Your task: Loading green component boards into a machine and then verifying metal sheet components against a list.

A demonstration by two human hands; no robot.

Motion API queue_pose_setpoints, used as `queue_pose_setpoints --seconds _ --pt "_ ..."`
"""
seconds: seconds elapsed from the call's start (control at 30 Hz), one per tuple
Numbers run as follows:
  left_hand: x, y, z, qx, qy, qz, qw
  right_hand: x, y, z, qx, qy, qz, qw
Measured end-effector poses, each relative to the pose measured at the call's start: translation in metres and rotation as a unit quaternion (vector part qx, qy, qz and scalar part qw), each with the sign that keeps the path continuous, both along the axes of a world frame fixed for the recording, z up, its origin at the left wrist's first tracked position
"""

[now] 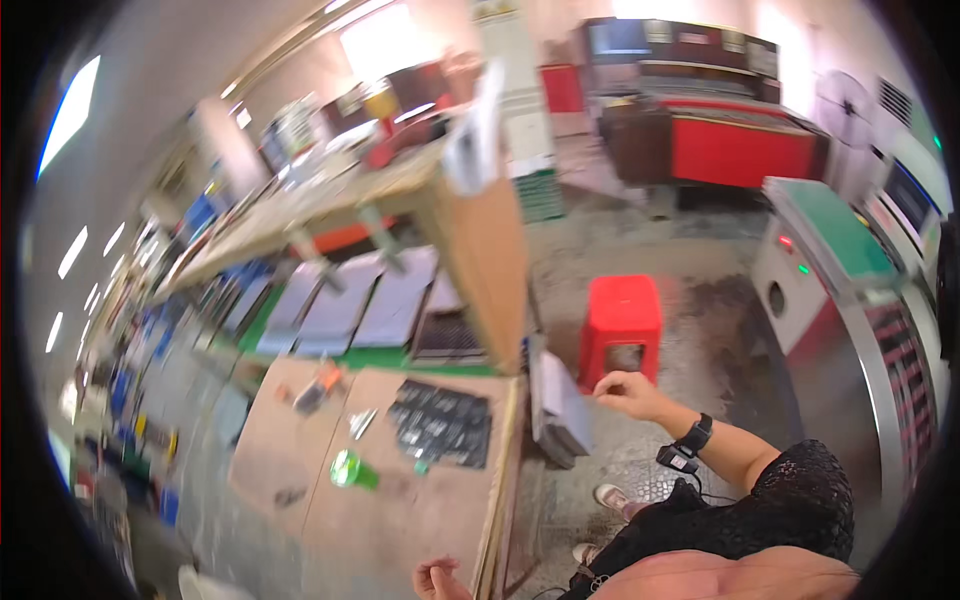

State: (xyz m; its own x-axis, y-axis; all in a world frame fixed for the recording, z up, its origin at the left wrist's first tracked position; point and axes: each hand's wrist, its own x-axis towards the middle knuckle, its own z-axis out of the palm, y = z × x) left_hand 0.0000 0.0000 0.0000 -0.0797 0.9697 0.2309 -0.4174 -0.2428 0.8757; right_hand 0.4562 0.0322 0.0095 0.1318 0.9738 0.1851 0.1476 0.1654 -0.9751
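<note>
My right hand (pixel 627 394) is raised in the air, its fingers curled together and nothing visible in them; behind it in the picture stands a red plastic stool (pixel 625 300) on the floor. A dark band with a small device (pixel 690 442) is strapped to that wrist. At the lower edge my left hand (pixel 437 578) shows only in part, blurred, over the near right part of the worktable (pixel 400 520). On the table lie a dark flat sheet with pale markings (pixel 440 422), a green cylindrical container (pixel 353 470) and a small whitish item (pixel 362 423).
Stacks of pale sheets (pixel 395 305) lie below a wooden shelf (pixel 420 175) at the table's back. More sheets (pixel 560 405) lean beside the table's right side. A machine with a green top (pixel 835 230) stands at right, a red-fronted machine (pixel 740 150) farther back.
</note>
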Motion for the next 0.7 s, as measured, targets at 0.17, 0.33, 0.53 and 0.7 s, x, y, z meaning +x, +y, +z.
queue_pose_setpoints --seconds 0.17,0.33,0.53,0.7 --pt "0.089 0.016 0.032 -0.073 0.172 -0.105 0.977 0.012 -0.107 0.146 0.192 0.016 0.064 0.979" --pt "0.18 0.042 0.05 -0.074 0.132 -0.222 0.963 0.041 -0.183 0.207 0.344 0.047 0.185 0.919" --pt "0.321 0.02 0.069 -0.001 0.095 -0.331 0.939 0.1 -0.255 0.215 0.456 0.06 0.148 0.876" --pt "0.423 0.02 0.064 0.03 0.16 -0.409 0.898 0.157 -0.305 0.198 0.491 0.04 0.074 0.867"
